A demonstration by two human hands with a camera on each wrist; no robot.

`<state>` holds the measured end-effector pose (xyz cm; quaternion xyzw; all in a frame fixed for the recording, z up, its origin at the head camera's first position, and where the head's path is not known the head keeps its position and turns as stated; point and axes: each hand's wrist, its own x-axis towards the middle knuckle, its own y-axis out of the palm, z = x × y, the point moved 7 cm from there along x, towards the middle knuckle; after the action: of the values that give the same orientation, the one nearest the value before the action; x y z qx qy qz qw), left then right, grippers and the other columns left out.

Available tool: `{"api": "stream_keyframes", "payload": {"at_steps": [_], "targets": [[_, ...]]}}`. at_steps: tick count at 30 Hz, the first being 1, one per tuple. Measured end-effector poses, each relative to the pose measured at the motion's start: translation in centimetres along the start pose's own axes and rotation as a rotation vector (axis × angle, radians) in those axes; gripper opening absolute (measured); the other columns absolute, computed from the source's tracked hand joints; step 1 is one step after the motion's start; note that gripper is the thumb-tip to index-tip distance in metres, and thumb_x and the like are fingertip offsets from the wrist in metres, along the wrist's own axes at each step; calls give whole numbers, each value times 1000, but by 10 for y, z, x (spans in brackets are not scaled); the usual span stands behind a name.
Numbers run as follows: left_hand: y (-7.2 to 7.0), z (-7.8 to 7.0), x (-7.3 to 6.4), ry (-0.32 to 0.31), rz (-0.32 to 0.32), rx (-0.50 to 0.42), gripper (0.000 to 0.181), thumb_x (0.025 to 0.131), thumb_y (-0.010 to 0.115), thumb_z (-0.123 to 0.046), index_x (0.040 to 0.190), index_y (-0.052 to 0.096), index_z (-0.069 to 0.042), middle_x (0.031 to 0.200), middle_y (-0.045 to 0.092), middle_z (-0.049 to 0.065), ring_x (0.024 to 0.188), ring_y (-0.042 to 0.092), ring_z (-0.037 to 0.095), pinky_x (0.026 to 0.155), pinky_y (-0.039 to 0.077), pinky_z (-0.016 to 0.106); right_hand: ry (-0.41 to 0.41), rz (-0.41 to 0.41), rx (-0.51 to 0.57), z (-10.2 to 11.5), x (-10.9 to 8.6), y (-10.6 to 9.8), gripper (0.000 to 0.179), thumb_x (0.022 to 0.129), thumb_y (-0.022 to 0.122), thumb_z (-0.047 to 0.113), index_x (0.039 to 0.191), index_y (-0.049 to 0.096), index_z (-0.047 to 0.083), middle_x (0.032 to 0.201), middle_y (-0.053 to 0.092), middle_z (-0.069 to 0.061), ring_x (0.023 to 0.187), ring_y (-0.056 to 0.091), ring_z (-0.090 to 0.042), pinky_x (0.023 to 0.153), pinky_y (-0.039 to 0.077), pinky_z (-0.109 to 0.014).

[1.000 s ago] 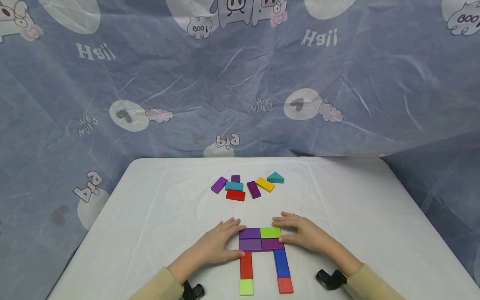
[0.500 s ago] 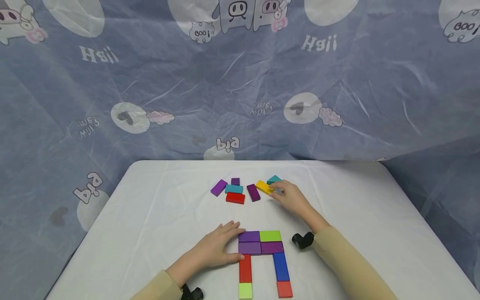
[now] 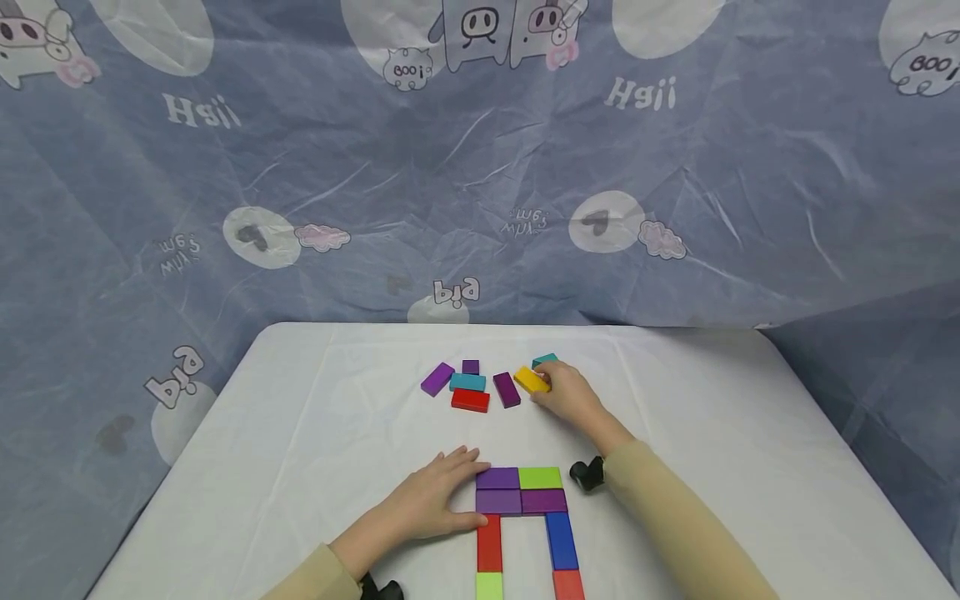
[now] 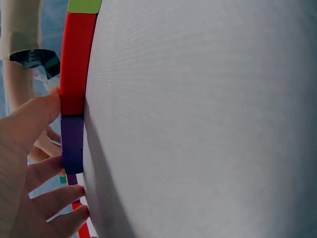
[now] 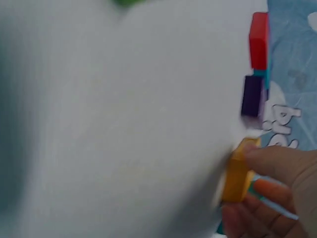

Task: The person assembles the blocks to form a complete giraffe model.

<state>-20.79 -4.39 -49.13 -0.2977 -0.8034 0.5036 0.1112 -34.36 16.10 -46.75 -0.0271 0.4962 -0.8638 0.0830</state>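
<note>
Flat coloured blocks form a figure in front of me. Two purple blocks [image 3: 498, 502] on the left, a dark purple block [image 3: 544, 501] and a lime block [image 3: 540, 477] make its top. Below hang a red block [image 3: 489, 543] and a blue block [image 3: 561, 540]. My left hand [image 3: 429, 502] lies along the figure's left side, fingers extended; its thumb touches the red block and a fingertip the purple one. Farther back, my right hand [image 3: 576, 398] pinches a yellow block [image 5: 235, 179] between thumb and fingers. A teal triangle [image 3: 545, 359] is partly hidden behind that hand.
Left of the yellow block lie a dark purple block [image 3: 506, 390], a red block [image 3: 470, 401], a teal block [image 3: 468, 382], a purple block [image 3: 437, 379] and a small purple one [image 3: 470, 367]. The white table [image 3: 337, 400] meets a patterned blue cloth [image 3: 420, 167] behind.
My right hand has left the figure's right side, reached forward to the loose blocks and taken hold of the yellow block. The left hand stays by the figure.
</note>
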Motion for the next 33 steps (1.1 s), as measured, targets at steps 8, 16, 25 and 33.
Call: {"api": "stream_keyframes", "payload": {"at_steps": [8,16,25,33], "targets": [[1,3,-1,-2,4,3,70,84,67,-59,144,49,-26,154,44,2,146,36,25,117,33,51,-13,57,-104,11,-16,4,62,83,79,27,135,56,2,130,59,-19,114,60,-35,102,49,-51],[1,3,1,-3,12,5,70,85,66,-59,145,49,-27,155,43,2,146,35,25,118,31,51,-165,182,-52,11,-10,5,70,84,77,26,145,48,7,155,39,-17,139,40,-39,113,36,-58],[-2,0,0,25,-12,6,69,85,68,-55,144,50,-23,154,44,5,146,36,26,119,31,50,-157,204,-18,-4,-13,5,70,79,82,20,141,53,4,129,58,-16,84,53,-18,77,49,-30],[-2,0,-1,42,-28,6,69,85,69,-53,143,51,-20,153,44,6,145,37,27,119,30,49,-189,134,-12,-17,-46,-13,70,75,86,24,135,58,4,125,61,-13,102,56,-26,88,54,-40]]}}
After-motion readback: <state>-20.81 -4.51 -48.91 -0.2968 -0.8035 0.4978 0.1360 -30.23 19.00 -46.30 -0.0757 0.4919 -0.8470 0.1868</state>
